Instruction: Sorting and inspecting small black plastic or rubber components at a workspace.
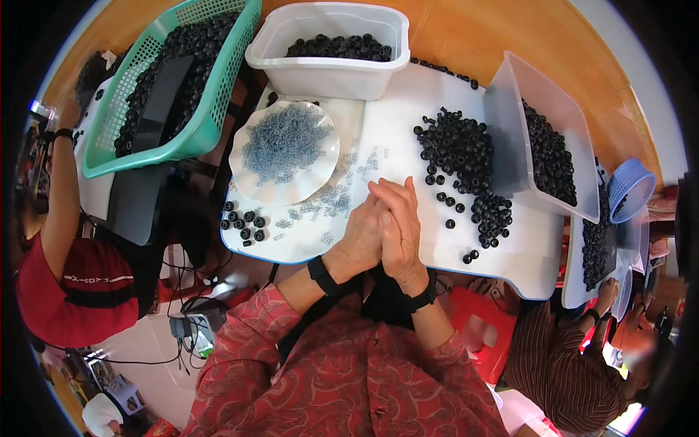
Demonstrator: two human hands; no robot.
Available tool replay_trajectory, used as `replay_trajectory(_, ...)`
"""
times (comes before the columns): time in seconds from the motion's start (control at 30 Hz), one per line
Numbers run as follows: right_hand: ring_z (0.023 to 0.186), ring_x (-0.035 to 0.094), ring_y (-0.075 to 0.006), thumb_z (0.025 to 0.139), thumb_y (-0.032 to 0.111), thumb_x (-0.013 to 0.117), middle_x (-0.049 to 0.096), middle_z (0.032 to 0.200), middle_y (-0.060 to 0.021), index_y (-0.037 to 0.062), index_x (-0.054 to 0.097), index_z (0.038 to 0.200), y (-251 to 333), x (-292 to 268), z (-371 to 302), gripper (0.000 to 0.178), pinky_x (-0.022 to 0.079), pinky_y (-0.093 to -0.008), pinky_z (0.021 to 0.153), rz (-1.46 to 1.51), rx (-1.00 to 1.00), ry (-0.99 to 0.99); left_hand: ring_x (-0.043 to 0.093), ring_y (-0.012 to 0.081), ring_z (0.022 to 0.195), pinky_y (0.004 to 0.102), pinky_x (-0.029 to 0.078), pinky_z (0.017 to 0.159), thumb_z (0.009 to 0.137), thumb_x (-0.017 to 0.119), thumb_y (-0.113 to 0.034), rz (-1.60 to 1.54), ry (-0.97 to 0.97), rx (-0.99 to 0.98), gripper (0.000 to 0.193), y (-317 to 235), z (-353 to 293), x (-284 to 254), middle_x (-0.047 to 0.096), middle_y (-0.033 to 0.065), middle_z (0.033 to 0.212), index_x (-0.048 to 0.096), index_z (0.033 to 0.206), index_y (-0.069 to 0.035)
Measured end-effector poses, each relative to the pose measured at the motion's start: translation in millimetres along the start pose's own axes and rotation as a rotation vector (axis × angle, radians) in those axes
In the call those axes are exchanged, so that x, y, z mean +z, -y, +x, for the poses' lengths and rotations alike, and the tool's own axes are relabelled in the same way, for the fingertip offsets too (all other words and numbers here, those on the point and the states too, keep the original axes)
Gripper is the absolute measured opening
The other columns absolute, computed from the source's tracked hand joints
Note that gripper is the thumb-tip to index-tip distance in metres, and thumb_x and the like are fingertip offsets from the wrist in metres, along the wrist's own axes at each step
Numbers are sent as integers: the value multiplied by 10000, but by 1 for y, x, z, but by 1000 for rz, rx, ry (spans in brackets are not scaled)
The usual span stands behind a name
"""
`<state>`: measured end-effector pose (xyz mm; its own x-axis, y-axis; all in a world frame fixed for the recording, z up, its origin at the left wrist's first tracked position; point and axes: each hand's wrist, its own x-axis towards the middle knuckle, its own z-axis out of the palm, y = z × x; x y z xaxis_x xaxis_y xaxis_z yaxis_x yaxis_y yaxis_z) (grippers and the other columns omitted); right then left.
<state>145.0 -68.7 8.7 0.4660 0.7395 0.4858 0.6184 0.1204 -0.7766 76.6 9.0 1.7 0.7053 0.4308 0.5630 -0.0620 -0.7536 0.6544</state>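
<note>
My left hand (357, 240) and my right hand (399, 240) are clasped together over the near edge of the white table (393, 164). Their fingers are closed around each other, and anything between the palms is hidden. To the left of them is a white wavy-rimmed plate (247, 182) heaped with small clear grey-blue pieces (284, 142). More such pieces lie scattered beside it. Several black round parts (251, 222) stand near the table's left corner. Right of my hands lies a larger pile of black round parts with holes (459, 146), some loose toward the front.
Behind the plate stands a white tub (328, 76) of black parts; at right is a translucent bin (510, 116) with more. A green basket (211, 109) is at left. Co-workers sit on both sides, one in a red shirt (73, 291), near a red stool (480, 320). Cables (182, 320) lie lower left.
</note>
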Motion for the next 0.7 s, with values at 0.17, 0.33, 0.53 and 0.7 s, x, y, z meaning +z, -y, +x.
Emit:
replay_trajectory(0.17, 1194, 524, -342, 949, 193, 444, 578, 1241, -169, 3, 570, 1261, 3, 0, 0, 386, 219, -488, 1170, 58, 13, -8, 603, 346, 923, 405, 534, 717, 732, 677, -75, 11, 4, 21, 346, 6, -10, 7, 589, 145, 997, 642, 1067, 4)
replay_trajectory(0.33, 1116, 561, -261, 985, 121, 500, 565, 1224, -165, -24, 558, 1245, -8, -4, -12, 303, 432, -357, 998, 103, 137, -291, 590, 312, 840, 399, 518, 675, 747, 672, -23, 103, 28, 59, 243, 12, -9, 6, 536, 118, 877, 623, 984, -7)
replay_trajectory(0.53, 949, 634, -217, 894, -69, 591, 629, 1050, -131, -19, 613, 1116, -19, -13, -33, 229, 529, -313, 837, -53, 162, -325, 611, 328, 760, 399, 516, 653, 779, 678, 32, 26, -9, 53, 252, 11, -10, -1, 573, 135, 858, 638, 1026, -4)
replay_trajectory(0.7, 932, 631, -251, 831, -109, 609, 645, 1051, -134, -8, 620, 1142, -14, -10, -31, 327, 541, -342, 821, -283, 72, -247, 624, 343, 754, 391, 516, 652, 802, 662, 35, -41, -30, -3, 220, 14, -12, 0, 594, 146, 884, 647, 1017, -4)
